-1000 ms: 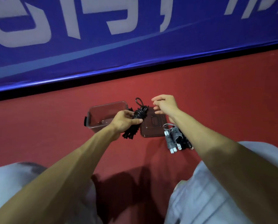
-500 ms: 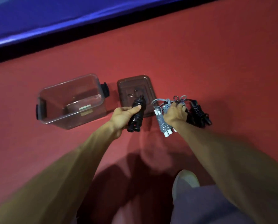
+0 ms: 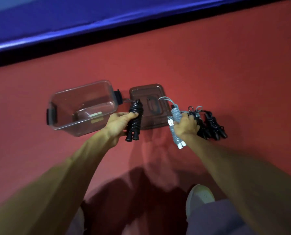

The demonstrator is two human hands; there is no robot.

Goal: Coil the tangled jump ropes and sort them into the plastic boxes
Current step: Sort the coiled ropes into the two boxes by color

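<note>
Downward and rightward went the right hand (image 3: 186, 126) since a second ago, from mid-air onto the heap of bundles on the floor, while the left hand (image 3: 120, 123) has barely shifted in the last half second. Wound tight around its paired handles, the black jump rope (image 3: 135, 118) is gripped in the left hand, thumb laid across the coils and fingers wrapped behind. Its long axis runs from 12 to 6 o'clock, with the handle ends at 6 and a small loop at 12. From that bundle the open clear plastic box (image 3: 83, 87) lies at about 9 o'clock, just beside the left hand and with no rope in it. Its long side runs roughly 9 to 3, so the bundle would probably need a quarter turn to lie flat inside. The left hand is clearly the nearer one for that drop. At 1 o'clock of the held rope the brown lid (image 3: 142, 91) lies flat on the red floor (image 3: 209, 65), between the two hands. Farther toward 3 o'clock, the right hand's fingers curl over the grey jump rope (image 3: 176, 115) and the nearest black bundles (image 3: 214, 124); whether they have closed a grip underneath cannot be told. A white shoe (image 3: 200, 195) shows at 5 o'clock.
</note>
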